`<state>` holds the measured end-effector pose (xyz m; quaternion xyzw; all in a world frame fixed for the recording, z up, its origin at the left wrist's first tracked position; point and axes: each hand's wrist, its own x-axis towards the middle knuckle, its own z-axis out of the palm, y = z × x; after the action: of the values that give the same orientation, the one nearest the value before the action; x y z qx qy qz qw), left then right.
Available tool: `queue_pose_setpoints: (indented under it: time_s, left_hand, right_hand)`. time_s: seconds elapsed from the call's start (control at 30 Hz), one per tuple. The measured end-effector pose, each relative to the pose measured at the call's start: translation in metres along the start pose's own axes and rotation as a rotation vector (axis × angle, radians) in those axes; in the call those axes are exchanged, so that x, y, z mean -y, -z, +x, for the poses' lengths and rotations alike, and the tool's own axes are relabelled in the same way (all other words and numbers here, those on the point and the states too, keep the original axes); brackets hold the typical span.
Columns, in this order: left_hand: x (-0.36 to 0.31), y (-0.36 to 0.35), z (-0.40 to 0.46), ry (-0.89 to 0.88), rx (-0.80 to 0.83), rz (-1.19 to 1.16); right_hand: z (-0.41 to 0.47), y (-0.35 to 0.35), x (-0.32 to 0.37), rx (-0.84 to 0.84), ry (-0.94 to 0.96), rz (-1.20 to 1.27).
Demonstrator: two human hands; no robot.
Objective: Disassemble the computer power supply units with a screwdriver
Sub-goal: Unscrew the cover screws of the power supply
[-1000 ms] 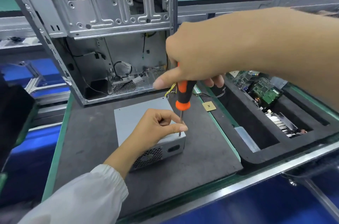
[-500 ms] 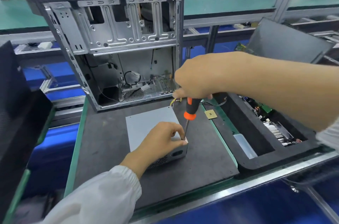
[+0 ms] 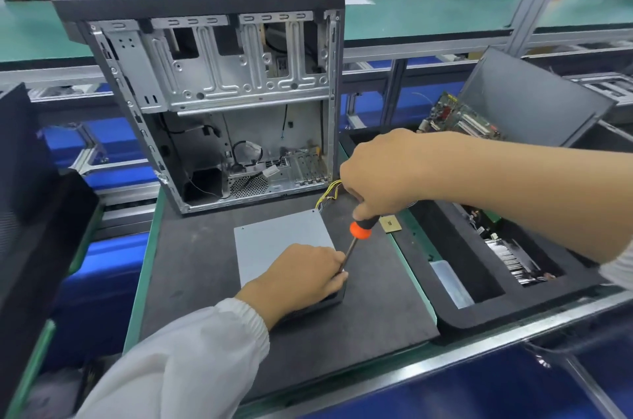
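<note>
While the power supply lies flat on the table in front of the open PC case, its near right corner is held by the left hand, fingers curled over it; the screwdriver is gripped by the right hand, tip at that corner.

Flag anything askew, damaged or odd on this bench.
Nothing looks damaged or spilled. The power supply lies flat on the mat; the left hand steadies it, the right hand holds the screwdriver. A small gold chip lies loose beside it.
</note>
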<state>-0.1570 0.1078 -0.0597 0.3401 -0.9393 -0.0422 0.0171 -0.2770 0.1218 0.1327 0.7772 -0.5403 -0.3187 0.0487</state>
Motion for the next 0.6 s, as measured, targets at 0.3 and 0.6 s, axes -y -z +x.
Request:
queue_pose_setpoints:
  time_s: [0.3, 0.6]
  left_hand:
    - [-0.016, -0.008, 0.004, 0.181, -0.011, 0.148]
    - [0.06, 0.026, -0.063, 0.558, -0.199, -0.858]
  right_hand:
    - [-0.02, -0.007, -0.007, -0.089, 0.04, 0.104]
    - [-0.017, 0.001, 0.004, -0.264, 0.068, 0.539]
